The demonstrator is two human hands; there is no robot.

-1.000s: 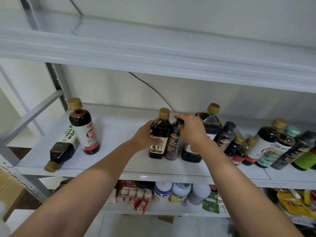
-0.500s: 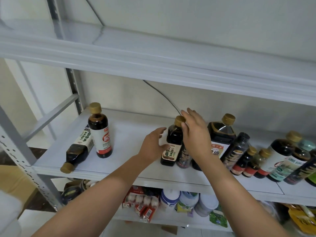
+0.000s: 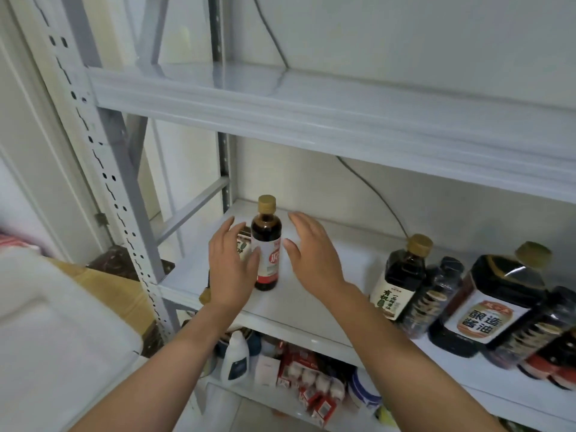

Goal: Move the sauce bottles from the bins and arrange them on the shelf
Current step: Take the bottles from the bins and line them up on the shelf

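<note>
On the middle shelf (image 3: 290, 302), left of centre in the frame: the red-label bottle (image 3: 266, 244) stands upright, gold cap on top, so its long axis is straight up and down.
Left hand (image 3: 232, 271): open, fingers straight-ish, holding nothing. It's just left of the bottle and a bit in front, thumb right at the label. Can't tell if it's actually touching.
Right hand (image 3: 311, 254): also open and empty, fingers spread. It's just right of the bottle, with a strip of bare shelf showing between them.
Lying bottle (image 3: 244, 246): on its side, mostly hidden behind the left hand, cap poking out toward the shelf's front edge at lower left.
Nearer hand: the left, I'd say, for both bottles.
Bottle group (image 3: 400, 272): bunched up at the right of the frame, well apart from the red-label one.
My guess: the two palms close in from either side, so the bottle sitting dead between them is what matters.
</note>
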